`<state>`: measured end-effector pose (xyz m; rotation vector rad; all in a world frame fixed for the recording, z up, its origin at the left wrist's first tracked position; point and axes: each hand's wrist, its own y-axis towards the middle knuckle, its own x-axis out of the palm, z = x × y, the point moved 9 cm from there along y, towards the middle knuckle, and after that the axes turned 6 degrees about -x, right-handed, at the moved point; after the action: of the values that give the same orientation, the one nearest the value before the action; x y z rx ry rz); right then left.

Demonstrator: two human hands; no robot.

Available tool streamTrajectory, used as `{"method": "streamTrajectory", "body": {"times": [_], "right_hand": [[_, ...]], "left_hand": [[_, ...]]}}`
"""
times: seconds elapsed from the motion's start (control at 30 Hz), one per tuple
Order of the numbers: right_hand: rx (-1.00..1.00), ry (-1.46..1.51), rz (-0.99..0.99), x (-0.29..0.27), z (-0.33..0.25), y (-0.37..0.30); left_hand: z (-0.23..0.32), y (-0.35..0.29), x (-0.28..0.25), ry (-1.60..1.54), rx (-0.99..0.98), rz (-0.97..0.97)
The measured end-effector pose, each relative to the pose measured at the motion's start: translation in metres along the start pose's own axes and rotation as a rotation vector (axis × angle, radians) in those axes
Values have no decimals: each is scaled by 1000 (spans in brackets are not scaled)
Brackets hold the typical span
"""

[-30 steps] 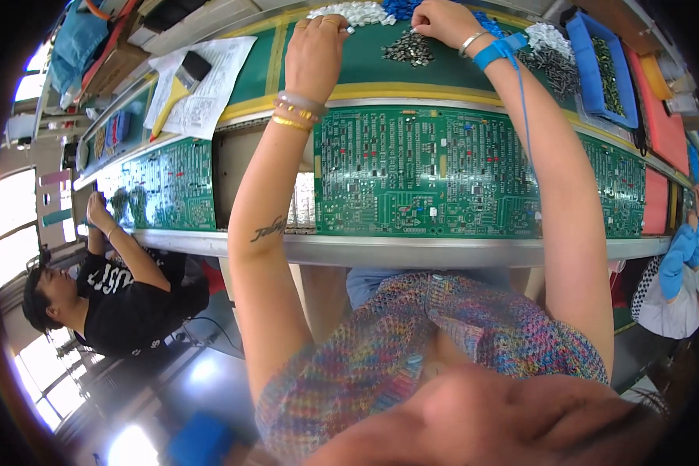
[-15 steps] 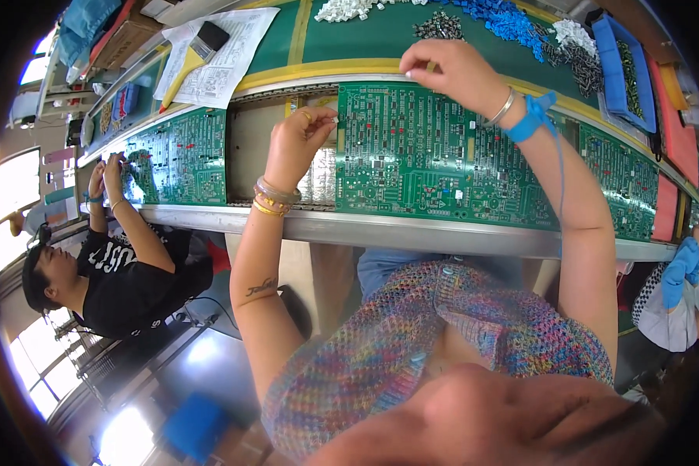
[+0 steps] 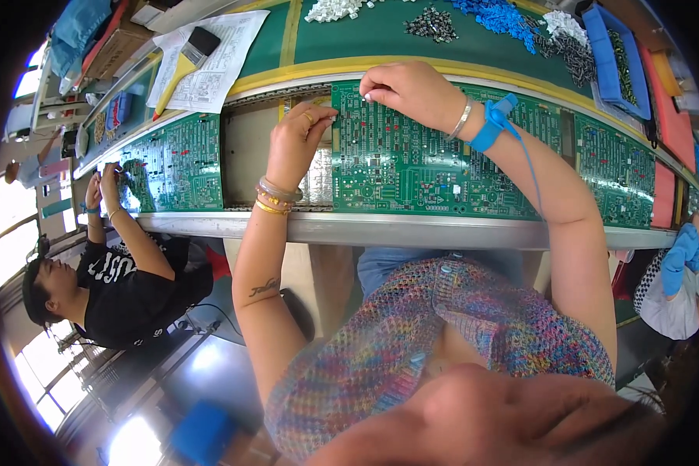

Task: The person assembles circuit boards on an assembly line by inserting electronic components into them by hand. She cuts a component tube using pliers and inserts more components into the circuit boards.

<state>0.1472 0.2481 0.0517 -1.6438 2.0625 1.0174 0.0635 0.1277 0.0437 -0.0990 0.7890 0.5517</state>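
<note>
The left hand (image 3: 293, 147) has thumb and forefinger pinched together at the left edge of the green circuit board (image 3: 427, 175), just below its far left corner; whether the tips close on a small part is too fine to tell. The right hand (image 3: 418, 93) reaches over the board from the right, palm down, its thumb and forefinger curled toward each other above the same corner. Its tips stand nearly together (a pale speck shows there, perhaps only a nail), so I cannot tell whether that pinch is closed or holds anything.

The board lies flat along the metal front rail (image 3: 412, 231), with a second circuit board (image 3: 198, 167) farther left along it. A blue wrist strap (image 3: 489, 136) circles the right wrist.

Beyond the boards, along the far edge of the green tabletop (image 3: 342, 43), sit loose heaps: white components (image 3: 334, 9), dark metallic components (image 3: 432, 26) and blue components (image 3: 497, 22). A blue bin (image 3: 600, 58) stands toward the tabletop's right end; near its left end, a yellow-handled brush (image 3: 177, 84) rests on a printed sheet (image 3: 237, 46).
</note>
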Motion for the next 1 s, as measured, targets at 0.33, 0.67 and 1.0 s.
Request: {"method": "streamTrajectory", "body": {"times": [0.33,0.67,1.0], "right_hand": [[-109,-210,-43,30,-5,17],[-51,-248,-81,43,4,23],[-108,-421,-101,34,-2,24]], "left_hand": [[6,-1,4,77,52,13],[-22,2,8,-219,-97,25],[-21,-3,14,-175,-108,19]]}}
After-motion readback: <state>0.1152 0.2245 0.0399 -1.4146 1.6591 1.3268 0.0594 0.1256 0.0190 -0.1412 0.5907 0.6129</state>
